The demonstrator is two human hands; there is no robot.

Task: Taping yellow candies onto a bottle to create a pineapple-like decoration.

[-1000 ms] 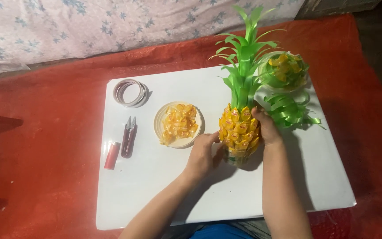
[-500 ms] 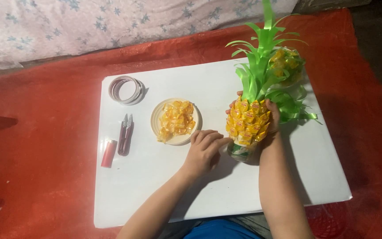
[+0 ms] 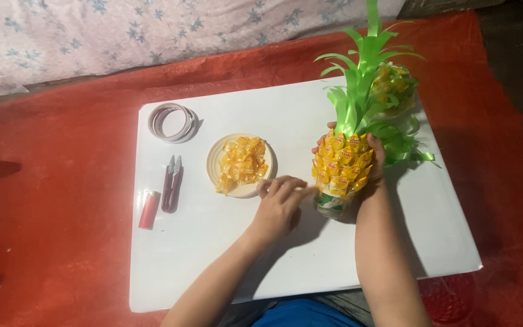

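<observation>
Pineapple model (image 3: 341,166), built of yellow wrapped candies over a bottle with green ribbon leaves on top, stands right of centre in the frame on the white desk (image 3: 286,266). Its lowest band looks bare of candies, though the view there is too small to be sure. The right hand (image 3: 375,158) wraps the far side of the model, its grip pressed around the candy body, forearm running up from the lower edge. The left hand (image 3: 279,203) hovers just beside the base, fingers loosely curled and holding nothing, between the model and the plate of candies (image 3: 241,165).

Judged step: fixing candies to the body, with the model steadied. The next move likely calls for one candy from the plate, set against the bare band while the right hand keeps the model upright.

Left of the plate lie snips (image 3: 172,181), a red lighter (image 3: 149,209) and a tape roll (image 3: 172,123). A second green-and-yellow piece (image 3: 394,82) sits behind the leaves, upper right.
</observation>
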